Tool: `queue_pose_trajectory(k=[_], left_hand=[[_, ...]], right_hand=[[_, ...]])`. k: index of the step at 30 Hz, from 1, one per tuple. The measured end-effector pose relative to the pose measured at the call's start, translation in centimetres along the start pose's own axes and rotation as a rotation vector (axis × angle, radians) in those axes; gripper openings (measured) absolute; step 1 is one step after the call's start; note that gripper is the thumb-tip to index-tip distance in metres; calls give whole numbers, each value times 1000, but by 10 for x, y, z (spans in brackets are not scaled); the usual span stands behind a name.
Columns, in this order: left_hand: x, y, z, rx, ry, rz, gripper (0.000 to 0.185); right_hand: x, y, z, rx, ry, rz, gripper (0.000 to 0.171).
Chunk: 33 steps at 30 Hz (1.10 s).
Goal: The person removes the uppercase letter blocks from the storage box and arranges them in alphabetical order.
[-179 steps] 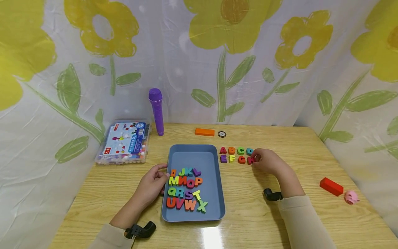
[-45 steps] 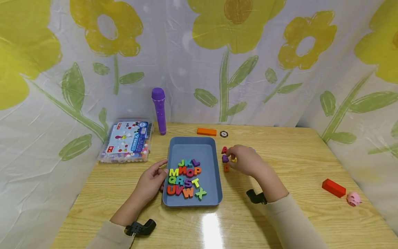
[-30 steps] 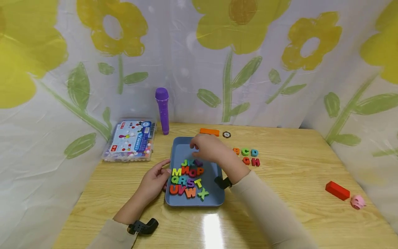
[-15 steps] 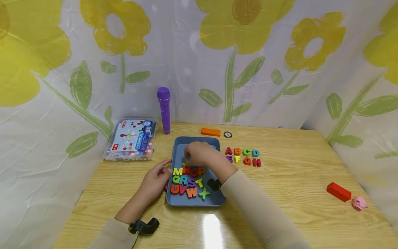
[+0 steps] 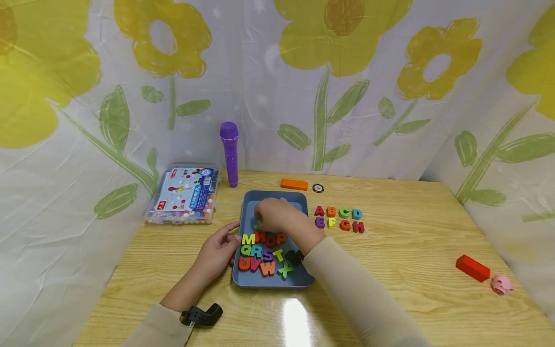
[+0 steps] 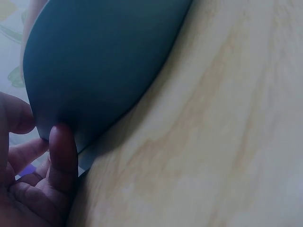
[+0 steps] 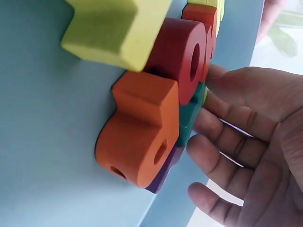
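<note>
1. Your fingers, on the right hand, are loosely bent and slightly parted, with the thumb close to the index finger beside J; whether they have hold of it I cannot tell.
2. J lies in the tray, just beside K, in the row beyond M and N (from above, your hand hides most of that row).
3. Pinch J by opposite edges, with the pads on J alone; N sits close by your thumb and could get dragged along.
4. Lift straight up before you move sideways, since a slanted pull would likely knock K.
5. Hold your spare fingers clear of L and P.
6. Your left hand rests at the tray's left edge, its fingers relaxed against the wall and curled round nothing. Light pressure should be enough to steady the tray on the table.
7. Mind your right forearm: it crosses the tray's right rim near E, so raise it before swinging it that way.
</note>
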<state>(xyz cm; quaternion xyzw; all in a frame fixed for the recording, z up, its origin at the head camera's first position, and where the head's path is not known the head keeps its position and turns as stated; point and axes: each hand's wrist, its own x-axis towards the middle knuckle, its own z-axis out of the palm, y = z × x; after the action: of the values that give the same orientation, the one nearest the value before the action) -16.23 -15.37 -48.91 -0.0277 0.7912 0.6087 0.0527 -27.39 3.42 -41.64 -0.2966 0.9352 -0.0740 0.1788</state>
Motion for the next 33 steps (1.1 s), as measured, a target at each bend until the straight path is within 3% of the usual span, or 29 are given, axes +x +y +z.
queue_pose_trajectory(k=[12,20,27,33], left_hand=[[1,0,0,-1,3,-3,49],[0,0,0,6,8,-6,49],[0,1,1,-1,1,-4,49],[-1,1,0,8,4,-15,50]], right_hand=[[6,1,7,-5,22,30,29],[-2,2,0,18,46,20,32],[-45,37,-30,79,194,-16,34],[-91,83,-45,136,283,67,30]])
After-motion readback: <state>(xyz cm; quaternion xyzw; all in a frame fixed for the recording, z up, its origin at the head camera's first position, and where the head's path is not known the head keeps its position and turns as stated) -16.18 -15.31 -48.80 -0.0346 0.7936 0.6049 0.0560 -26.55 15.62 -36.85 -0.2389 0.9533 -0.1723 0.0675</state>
